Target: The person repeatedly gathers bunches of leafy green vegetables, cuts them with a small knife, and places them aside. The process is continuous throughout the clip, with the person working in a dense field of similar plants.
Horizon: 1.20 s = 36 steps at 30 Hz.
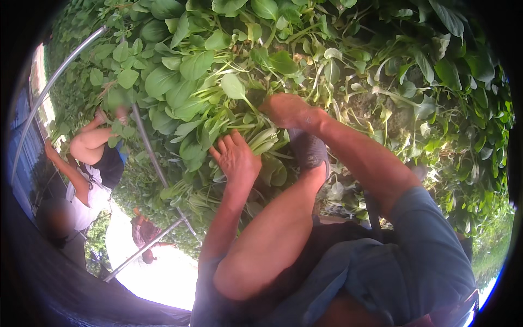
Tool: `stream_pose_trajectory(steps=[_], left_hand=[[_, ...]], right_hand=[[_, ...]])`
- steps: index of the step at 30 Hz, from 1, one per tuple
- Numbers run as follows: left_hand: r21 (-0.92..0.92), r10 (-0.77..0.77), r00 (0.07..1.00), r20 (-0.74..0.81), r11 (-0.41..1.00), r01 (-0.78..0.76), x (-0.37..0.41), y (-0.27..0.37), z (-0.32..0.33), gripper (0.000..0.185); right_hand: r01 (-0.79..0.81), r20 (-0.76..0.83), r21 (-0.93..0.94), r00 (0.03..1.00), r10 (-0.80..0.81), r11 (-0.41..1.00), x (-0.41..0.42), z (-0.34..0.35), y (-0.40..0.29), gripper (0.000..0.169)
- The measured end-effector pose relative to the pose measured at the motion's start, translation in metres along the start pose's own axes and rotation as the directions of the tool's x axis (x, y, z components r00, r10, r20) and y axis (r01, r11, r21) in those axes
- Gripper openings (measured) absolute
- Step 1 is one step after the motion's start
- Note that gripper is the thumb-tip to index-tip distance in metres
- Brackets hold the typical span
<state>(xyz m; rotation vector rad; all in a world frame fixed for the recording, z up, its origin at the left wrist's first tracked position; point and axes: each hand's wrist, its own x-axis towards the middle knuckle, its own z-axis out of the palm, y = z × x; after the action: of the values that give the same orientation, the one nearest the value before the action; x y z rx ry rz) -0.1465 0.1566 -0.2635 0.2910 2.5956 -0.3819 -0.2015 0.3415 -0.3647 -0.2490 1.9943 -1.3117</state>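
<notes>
My left hand point(238, 157) lies on a heap of leafy greens point(206, 106), fingers apart and palm down. Just right of its fingertips is a bundle of pale green stalks point(263, 141), bases toward my shoe. My right hand point(286, 109) is curled and reaches down among the plants beyond my shoe. Its fingers are hidden, so what they grip cannot be seen. One broad leaf point(233, 86) stands up left of that hand, its stem running toward the fingers.
My foot in a grey shoe point(308, 149) stands among the plants between my arms. Loose, yellowing leaves and bare soil point(363, 106) lie to the right. Metal poles point(149, 147) cross the left side. Another person point(92, 175) crouches there, and a third point(144, 233) is farther off.
</notes>
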Motion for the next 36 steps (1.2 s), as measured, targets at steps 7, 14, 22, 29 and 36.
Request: stream_pose_trajectory(steps=[7, 14, 22, 29, 36], left_hand=[[0.036, 0.068, 0.994, -0.090, 0.997, -0.065, -0.032, 0.001, 0.023, 0.067], [-0.014, 0.207, 0.934, -0.290, 0.975, -0.220, -0.060, -0.010, 0.050, 0.044], [0.019, 0.085, 0.986, -0.140, 0.996, -0.084, -0.052, -0.005, 0.049, 0.057], [-0.060, -0.072, 0.989, -0.126, 0.996, 0.065, -0.040, 0.000, 0.045, 0.073], [0.004, 0.007, 0.989, -0.151, 1.000, -0.007, -0.065, -0.013, 0.067, 0.068]], right_hand=[[0.031, -0.016, -0.057, 0.999, -0.032, 0.998, -0.027, -0.005, 0.017, 0.039], [0.117, -0.093, 0.021, 0.989, -0.115, 0.993, -0.019, 0.001, 0.018, 0.041], [-0.026, 0.025, 0.020, 0.999, 0.026, 0.999, -0.009, 0.009, 0.004, 0.045], [0.059, 0.003, -0.073, 0.998, -0.059, 0.996, -0.007, 0.013, 0.005, 0.044], [0.028, 0.011, -0.064, 1.000, -0.028, 0.998, -0.022, 0.008, 0.014, 0.039]])
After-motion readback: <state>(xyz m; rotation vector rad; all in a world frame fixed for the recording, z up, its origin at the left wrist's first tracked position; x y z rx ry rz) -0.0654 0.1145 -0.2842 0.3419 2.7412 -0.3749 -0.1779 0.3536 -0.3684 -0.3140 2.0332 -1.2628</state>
